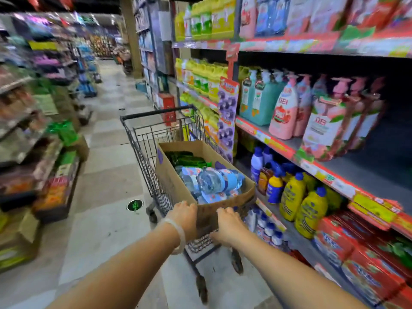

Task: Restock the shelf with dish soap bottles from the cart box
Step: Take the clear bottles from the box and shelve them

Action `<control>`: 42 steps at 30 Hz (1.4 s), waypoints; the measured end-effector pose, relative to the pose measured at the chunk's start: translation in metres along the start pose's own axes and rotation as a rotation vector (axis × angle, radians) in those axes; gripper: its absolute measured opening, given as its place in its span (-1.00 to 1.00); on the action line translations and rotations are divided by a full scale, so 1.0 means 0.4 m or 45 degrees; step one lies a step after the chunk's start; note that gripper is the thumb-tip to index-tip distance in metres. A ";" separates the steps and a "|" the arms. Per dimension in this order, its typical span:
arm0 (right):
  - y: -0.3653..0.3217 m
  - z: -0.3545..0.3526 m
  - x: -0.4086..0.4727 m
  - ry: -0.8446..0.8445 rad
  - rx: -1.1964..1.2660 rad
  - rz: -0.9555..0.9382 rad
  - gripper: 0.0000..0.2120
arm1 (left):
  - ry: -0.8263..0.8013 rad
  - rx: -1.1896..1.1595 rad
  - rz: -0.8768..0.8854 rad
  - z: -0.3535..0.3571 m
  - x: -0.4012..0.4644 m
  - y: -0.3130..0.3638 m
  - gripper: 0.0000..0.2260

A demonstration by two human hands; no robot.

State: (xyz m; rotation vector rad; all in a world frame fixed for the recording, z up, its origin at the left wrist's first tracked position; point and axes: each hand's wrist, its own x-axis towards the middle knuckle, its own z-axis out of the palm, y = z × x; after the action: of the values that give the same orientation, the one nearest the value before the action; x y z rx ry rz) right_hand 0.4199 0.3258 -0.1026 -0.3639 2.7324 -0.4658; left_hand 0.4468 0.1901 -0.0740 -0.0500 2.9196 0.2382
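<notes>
Cardboard box (178, 175), open-topped, is seen resting in a wire cart (142, 139) drawn up along the shelf (278, 146) on the right; blue-labelled clear bottles (214, 181) lie on their sides at its near end and dark green packs (185, 158) at its far end. The left hand (184, 219), a pale bangle (178, 233) on its wrist, is curled over the near wall of the box, and the right hand (227, 226) is curled likewise just beside it, the two set apart; whether the cart's rear bar is also grasped underneath cannot be told. Nothing has yet been lifted out. Several risks may be judged: the box sits tilted and high in the basket, so a pull on its soft, worn rim could tip it or tear the cardboard, spilling the loosely piled bottles; the cart stands close to the shelf edge, where a swing could knock the pink pump bottles (283, 112) standing at the lip. Labels are largely blurred: two bold Chinese characters are shown on the pink bottles and their neighbours but cannot be read with confidence, and the price strips (274, 144) are illegible.
</notes>
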 end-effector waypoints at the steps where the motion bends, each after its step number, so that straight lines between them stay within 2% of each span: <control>1: -0.006 -0.018 0.065 -0.007 0.024 0.019 -0.37 | -0.029 0.030 -0.007 -0.024 0.061 -0.017 -0.49; 7: -0.006 -0.073 0.323 0.020 0.111 0.100 -0.38 | -0.096 0.063 0.018 -0.107 0.314 -0.083 -0.52; 12: 0.067 -0.066 0.478 -0.022 0.309 0.319 -0.39 | -0.169 0.096 0.133 -0.111 0.504 -0.114 -0.51; 18: 0.146 -0.067 0.653 0.063 0.716 0.611 -0.47 | -0.432 -0.024 0.207 -0.086 0.786 -0.132 -0.55; 21: 0.152 -0.058 0.726 0.163 0.906 0.618 -0.63 | -0.592 -0.124 0.283 -0.079 0.907 -0.133 -0.72; 24: 0.153 -0.030 0.780 0.345 1.316 0.788 -0.66 | -0.745 -0.232 0.374 -0.056 1.002 -0.139 -0.49; 25: 0.148 -0.025 0.790 0.372 1.450 0.858 -0.66 | -0.798 -0.276 0.404 -0.047 1.025 -0.136 -0.45; 28: 0.153 0.005 0.816 0.337 1.821 1.071 -0.63 | -0.995 -0.479 0.392 -0.006 1.084 -0.127 -0.53; 32: 0.164 0.017 0.822 0.225 2.040 1.253 -0.66 | -1.305 -0.745 0.207 0.047 1.131 -0.106 -0.84; 34: 0.167 0.014 0.827 0.214 2.090 1.293 -0.70 | -1.367 -0.742 0.172 0.057 1.147 -0.101 -0.83; 37: 0.164 0.014 0.831 0.263 2.191 1.304 -0.73 | -1.434 -0.796 0.139 0.068 1.160 -0.098 -0.59; 40: 0.145 0.012 0.813 0.399 2.224 1.263 -0.72 | -1.425 -0.912 0.130 0.077 1.150 -0.103 -0.78; 42: 0.128 0.004 0.792 0.491 2.239 1.166 -0.66 | -1.410 -0.911 0.175 0.063 1.140 -0.106 -0.80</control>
State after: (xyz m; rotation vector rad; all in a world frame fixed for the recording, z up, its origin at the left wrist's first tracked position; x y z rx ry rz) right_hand 0.1230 0.2759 -0.2141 1.3501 1.3889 -2.2307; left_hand 0.0088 0.1450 -0.2018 0.1316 1.6371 0.9535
